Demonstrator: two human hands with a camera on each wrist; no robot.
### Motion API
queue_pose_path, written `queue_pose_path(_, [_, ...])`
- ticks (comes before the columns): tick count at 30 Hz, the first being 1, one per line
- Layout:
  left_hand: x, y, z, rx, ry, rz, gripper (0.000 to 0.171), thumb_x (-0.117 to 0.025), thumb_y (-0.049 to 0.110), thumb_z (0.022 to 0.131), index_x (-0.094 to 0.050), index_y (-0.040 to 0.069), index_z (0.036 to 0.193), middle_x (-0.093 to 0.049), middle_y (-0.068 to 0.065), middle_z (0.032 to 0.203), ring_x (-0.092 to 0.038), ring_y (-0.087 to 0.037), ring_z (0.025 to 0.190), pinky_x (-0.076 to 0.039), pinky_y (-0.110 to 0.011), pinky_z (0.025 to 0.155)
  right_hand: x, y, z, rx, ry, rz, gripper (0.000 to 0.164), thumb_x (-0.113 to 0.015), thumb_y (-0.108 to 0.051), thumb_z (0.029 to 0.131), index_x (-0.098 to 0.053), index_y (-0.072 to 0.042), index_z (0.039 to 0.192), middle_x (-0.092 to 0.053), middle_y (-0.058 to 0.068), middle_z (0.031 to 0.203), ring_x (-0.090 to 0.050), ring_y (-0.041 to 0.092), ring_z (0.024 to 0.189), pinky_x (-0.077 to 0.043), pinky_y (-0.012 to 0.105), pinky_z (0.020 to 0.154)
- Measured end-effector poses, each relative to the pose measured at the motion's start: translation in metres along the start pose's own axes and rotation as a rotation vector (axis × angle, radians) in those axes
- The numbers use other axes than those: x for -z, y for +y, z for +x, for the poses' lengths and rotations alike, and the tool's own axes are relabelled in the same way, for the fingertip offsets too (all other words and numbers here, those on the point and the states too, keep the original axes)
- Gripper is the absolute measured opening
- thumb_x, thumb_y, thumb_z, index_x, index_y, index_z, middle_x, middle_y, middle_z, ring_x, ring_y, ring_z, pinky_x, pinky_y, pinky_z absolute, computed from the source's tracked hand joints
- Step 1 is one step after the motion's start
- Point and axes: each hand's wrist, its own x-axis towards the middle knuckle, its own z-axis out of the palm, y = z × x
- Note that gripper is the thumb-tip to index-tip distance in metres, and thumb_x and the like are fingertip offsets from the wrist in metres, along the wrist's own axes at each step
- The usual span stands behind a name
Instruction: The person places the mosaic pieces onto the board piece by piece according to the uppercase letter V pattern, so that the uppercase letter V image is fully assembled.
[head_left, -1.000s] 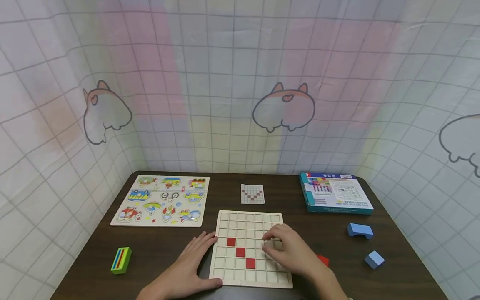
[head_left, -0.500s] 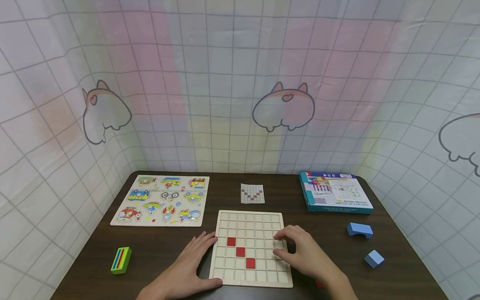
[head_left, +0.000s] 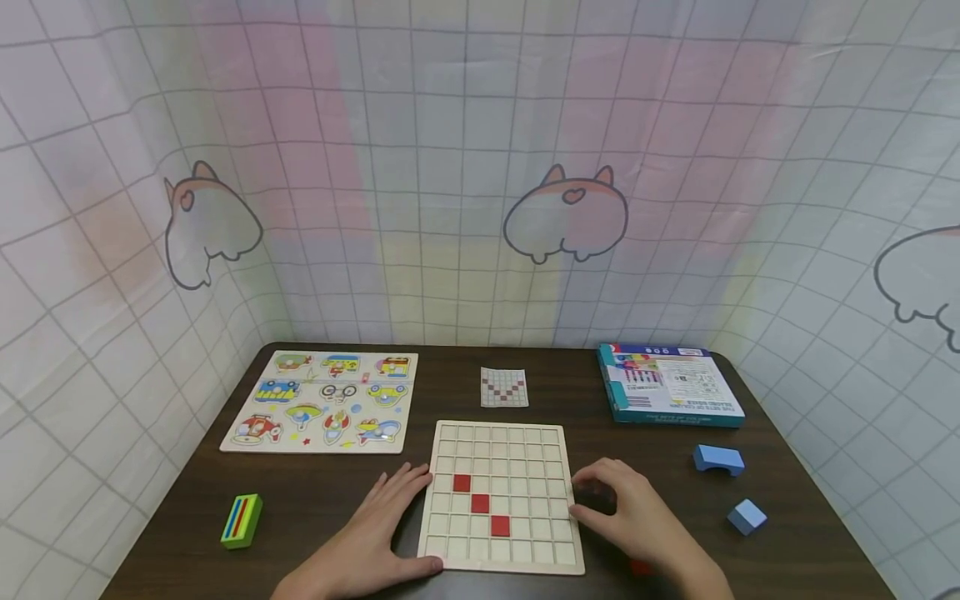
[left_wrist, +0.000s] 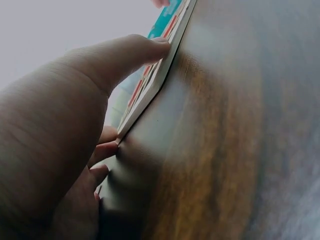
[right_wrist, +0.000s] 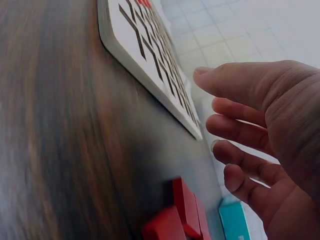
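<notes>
A pale wooden grid board lies on the dark table, with three red square tiles in its cells; one red tile sits lowest in their diagonal. My left hand rests at the board's left side, fingers spread against the edge and thumb on the near left corner. My right hand hovers just off the board's right edge, thumb and fingers loosely bent and apart, with nothing between them. Several red blocks lie on the table below it in the right wrist view; in the head view the forearm mostly hides them.
Behind the board lies a pattern card. A picture puzzle is at back left, a teal box at back right. A blue arch block and blue cube stand right, a green striped block left.
My right hand has moved right, from over the board to beyond its right edge. The left hand and the three red tiles on the board stay where they were.
</notes>
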Motion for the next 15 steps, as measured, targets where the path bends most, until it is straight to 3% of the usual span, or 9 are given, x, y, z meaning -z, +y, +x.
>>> queue_pose_path(15, [-0.003, -0.004, 0.0, -0.002, 0.01, 0.008, 0.116, -0.085, 0.077, 0.083, -0.041, 0.017, 0.172, -0.036, -0.005, 0.181, -0.026, -0.036, 0.172, -0.012, -0.064, 0.14, 0.017, 0.024, -0.023, -0.081, 0.102, -0.044, 0.032, -0.095, -0.033, 0.091, -0.079, -0.03, 0.119, -0.073, -0.015, 0.113, -0.064, 0.008, 0.098, -0.06, 0.025, 0.084])
